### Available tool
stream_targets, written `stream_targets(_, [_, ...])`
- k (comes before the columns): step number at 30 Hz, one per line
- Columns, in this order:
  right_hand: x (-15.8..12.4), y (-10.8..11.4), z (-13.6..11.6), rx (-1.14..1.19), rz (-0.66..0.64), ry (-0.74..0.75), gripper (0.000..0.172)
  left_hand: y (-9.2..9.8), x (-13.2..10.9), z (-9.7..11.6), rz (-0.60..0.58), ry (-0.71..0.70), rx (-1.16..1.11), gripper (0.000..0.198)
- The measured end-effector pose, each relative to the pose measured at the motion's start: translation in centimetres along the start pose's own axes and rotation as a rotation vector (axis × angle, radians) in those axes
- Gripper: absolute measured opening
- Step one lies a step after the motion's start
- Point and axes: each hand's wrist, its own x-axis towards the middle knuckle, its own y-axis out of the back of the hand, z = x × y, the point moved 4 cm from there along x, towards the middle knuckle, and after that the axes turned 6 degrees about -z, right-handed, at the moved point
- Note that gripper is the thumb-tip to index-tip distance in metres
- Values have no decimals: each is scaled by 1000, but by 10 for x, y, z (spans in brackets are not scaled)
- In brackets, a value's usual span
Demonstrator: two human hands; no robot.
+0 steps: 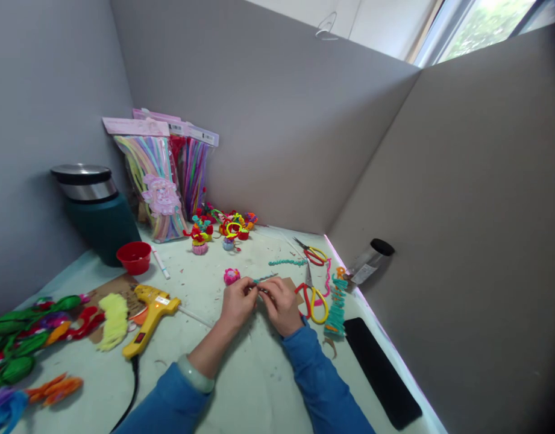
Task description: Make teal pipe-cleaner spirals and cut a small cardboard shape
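My left hand and my right hand meet over the middle of the table, both with fingers pinched. Between their fingertips is a thin teal twisted pipe cleaner, whose free end sticks out up and to the right. Most of it is hidden by my fingers. Just beyond my left hand sits a small pink pipe-cleaner flower. Red-and-yellow-handled scissors lie open to the right of my right hand, next to a piece of brown card. Farther back is a teal twisted strand.
A yellow glue gun lies left, its cord running to the front edge. Behind it are a red cup, a marker and a teal tumbler. Second scissors, a teal bundle and a black strip line the right.
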Motion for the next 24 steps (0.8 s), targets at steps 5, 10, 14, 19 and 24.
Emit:
stream_targets(5, [-1,-1,5,0,48,-76,17,0,-2,8,3,-99,194,13])
stream_targets(10, [-2,-2,4,9,44,-43,13,-3,-8,17,-20,-186,325,13])
stream_targets(14, [-4,-3,2,58,66,-83,12,-6,-11,20,-39,-260,413,14])
stream_targets(19, [-6,-4,-1,230,106,-129,8,-9,-13,17,-92,-241,574,17])
stream_targets(24, [-4,0,-4,531,184,-185,7,-7,-12,17,-112,-130,671,18])
